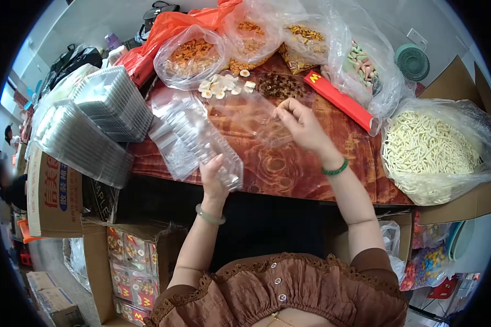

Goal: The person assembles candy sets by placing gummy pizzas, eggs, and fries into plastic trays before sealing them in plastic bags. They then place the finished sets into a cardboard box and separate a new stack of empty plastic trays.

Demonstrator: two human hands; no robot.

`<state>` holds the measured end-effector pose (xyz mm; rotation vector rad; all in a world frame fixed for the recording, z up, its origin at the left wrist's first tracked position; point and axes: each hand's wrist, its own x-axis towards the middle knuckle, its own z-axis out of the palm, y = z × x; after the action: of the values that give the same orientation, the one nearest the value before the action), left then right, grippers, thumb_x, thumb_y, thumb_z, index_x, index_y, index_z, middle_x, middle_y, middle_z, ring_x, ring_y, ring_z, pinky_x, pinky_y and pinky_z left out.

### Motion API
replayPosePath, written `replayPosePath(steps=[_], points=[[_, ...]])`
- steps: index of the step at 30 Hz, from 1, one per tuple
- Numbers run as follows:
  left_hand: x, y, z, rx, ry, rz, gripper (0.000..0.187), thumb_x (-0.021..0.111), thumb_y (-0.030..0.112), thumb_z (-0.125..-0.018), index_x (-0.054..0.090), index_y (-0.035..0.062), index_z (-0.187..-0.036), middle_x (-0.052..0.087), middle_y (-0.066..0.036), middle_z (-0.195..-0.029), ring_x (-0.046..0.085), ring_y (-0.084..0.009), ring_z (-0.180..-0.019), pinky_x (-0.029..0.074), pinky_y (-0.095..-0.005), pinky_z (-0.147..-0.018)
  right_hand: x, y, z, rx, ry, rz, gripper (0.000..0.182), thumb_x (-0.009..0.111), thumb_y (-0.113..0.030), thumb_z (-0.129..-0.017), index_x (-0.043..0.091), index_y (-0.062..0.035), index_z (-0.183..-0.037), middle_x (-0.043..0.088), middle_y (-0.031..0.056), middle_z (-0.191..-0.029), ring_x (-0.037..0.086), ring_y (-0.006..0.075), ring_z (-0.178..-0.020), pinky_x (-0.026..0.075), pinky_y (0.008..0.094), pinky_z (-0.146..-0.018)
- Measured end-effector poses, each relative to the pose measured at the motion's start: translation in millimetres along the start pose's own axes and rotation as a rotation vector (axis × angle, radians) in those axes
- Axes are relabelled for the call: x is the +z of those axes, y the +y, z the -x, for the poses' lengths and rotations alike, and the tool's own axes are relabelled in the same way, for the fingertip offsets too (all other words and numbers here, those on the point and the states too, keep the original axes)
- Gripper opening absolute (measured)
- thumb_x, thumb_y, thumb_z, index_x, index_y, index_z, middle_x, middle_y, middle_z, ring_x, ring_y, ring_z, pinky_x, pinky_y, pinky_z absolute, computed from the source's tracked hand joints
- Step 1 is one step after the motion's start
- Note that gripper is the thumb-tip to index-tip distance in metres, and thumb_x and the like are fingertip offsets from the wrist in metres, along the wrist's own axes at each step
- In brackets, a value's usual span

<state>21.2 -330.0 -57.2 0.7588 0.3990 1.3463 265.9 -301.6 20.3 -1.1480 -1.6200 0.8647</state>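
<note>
My left hand (pixel 214 173) is closed at the front edge of the table, thumb on top, on a fanned stack of clear plastic bags (pixel 188 136). Over the table's middle, my right hand (pixel 301 125) pinches the edge of a single clear plastic bag (pixel 251 117) between thumb and fingers. This bag looks thin and see-through, and the wood grain shows through it. Just beyond the bags lie a pile of white, egg-like candies (pixel 223 85) and a patch of small dark brown pieces (pixel 281 85).
Open bags of orange pieces (pixel 193 54), yellow-brown pieces (pixel 304 34) and pastel twists (pixel 363 68) line the back. A red McDonald's-style sleeve (pixel 341 103) lies beside them. Clear tray stacks (pixel 112 98) stand left. A box with pale noodle-like strands (pixel 431 144) is right.
</note>
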Motion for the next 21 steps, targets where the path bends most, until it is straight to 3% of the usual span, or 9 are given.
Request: replayPosePath(steps=[3,6,9,12,14,16,18,20,21], points=[[-10.8,17.0,16.5,-0.030,0.084,0.118,0.069,0.062,0.034,-0.081,0.035,0.0081,-0.139,0.052,-0.010,-0.121,0.057,-0.0233,-0.107,0.051,-0.0400,-0.089,-45.5,54.2,-48.9,0.193,-0.404,-0.156,0.020,0.053,-0.019,-0.094,0.059,-0.0010,-0.101,0.064,0.0040,-0.089,0.058,0.0100,-0.082,0.048,0.0279,-0.072],[-0.7,16.3,20.5,0.026,0.097,0.154,0.073,0.061,0.040,-0.083,0.031,0.0110,-0.143,0.051,-0.009,-0.124,0.054,-0.0231,-0.111,0.050,-0.0428,-0.091,-39.3,103.6,-81.4,0.313,-0.641,0.397,0.025,0.055,-0.027,-0.093,0.060,-0.0040,-0.104,0.066,0.0057,-0.092,0.061,0.0144,-0.082,0.048,0.0327,-0.074],[9.7,8.1,14.3,0.042,0.070,0.127,0.077,0.062,0.046,-0.084,0.029,0.0126,-0.145,0.050,-0.007,-0.126,0.053,-0.0218,-0.111,0.051,-0.0407,-0.089,-5.9,112.1,-91.3,0.316,-0.506,0.687,0.027,0.058,-0.030,-0.093,0.060,-0.0047,-0.101,0.066,0.0067,-0.090,0.061,0.0166,-0.084,0.046,0.0323,-0.076],[26.8,-0.7,3.6,0.070,0.025,0.134,0.077,0.067,0.047,-0.081,0.034,0.0092,-0.139,0.052,-0.007,-0.118,0.057,-0.0183,-0.097,0.052,-0.0328,-0.077,21.6,73.4,-67.0,-0.018,0.128,0.914,0.027,0.062,-0.033,-0.089,0.065,-0.0058,-0.090,0.065,0.0060,-0.092,0.060,0.0165,-0.091,0.045,0.0338,-0.080],[27.6,-1.1,-8.9,0.023,-0.064,0.091,0.076,0.072,0.044,-0.079,0.038,0.0024,-0.133,0.053,-0.009,-0.110,0.061,-0.0157,-0.084,0.054,-0.0266,-0.065,28.9,55.8,-53.1,0.013,-0.015,0.127,0.020,0.072,-0.027,-0.083,0.067,-0.0082,-0.088,0.062,0.0029,-0.097,0.055,0.0124,-0.098,0.042,0.0331,-0.087],[38.9,-10.0,-15.8,0.060,-0.004,0.032,0.079,0.073,0.045,-0.078,0.037,-0.0013,-0.131,0.053,-0.013,-0.111,0.061,-0.0168,-0.089,0.055,-0.0274,-0.068,43.6,2.3,-16.2,-0.102,-0.268,-0.210,0.018,0.078,-0.019,-0.078,0.068,-0.0083,-0.088,0.058,0.0014,-0.103,0.052,0.0117,-0.099,0.041,0.0307,-0.088],[47.7,-18.8,-20.5,-0.008,-0.054,0.032,0.079,0.071,0.048,-0.078,0.037,-0.0031,-0.128,0.053,-0.012,-0.111,0.060,-0.0179,-0.092,0.055,-0.0276,-0.069,52.7,-9.3,6.0,-0.195,-0.287,-0.138,0.018,0.079,-0.017,-0.077,0.069,-0.0060,-0.087,0.056,0.0032,-0.108,0.051,0.0136,-0.101,0.041,0.0289,-0.089],[63.5,-25.0,-19.5,0.016,-0.089,-0.053,0.089,0.057,0.064,-0.081,0.033,0.0002,-0.138,0.048,-0.014,-0.129,0.047,-0.0271,-0.121,0.042,-0.0405,-0.102,48.1,-5.7,15.0,-0.089,-0.259,-0.295,0.016,0.077,-0.015,-0.078,0.069,-0.0047,-0.087,0.054,0.0035,-0.112,0.052,0.0139,-0.102,0.042,0.0279,-0.090],[72.1,-26.1,-20.6,0.005,-0.114,-0.035,0.094,0.055,0.070,-0.079,0.034,0.0000,-0.138,0.048,-0.014,-0.129,0.044,-0.0274,-0.125,0.038,-0.0406,-0.105,43.3,-6.0,17.3,0.008,-0.265,-0.414,0.015,0.077,-0.015,-0.079,0.069,-0.0046,-0.088,0.054,0.0028,-0.112,0.051,0.0130,-0.102,0.041,0.0276,-0.090]])
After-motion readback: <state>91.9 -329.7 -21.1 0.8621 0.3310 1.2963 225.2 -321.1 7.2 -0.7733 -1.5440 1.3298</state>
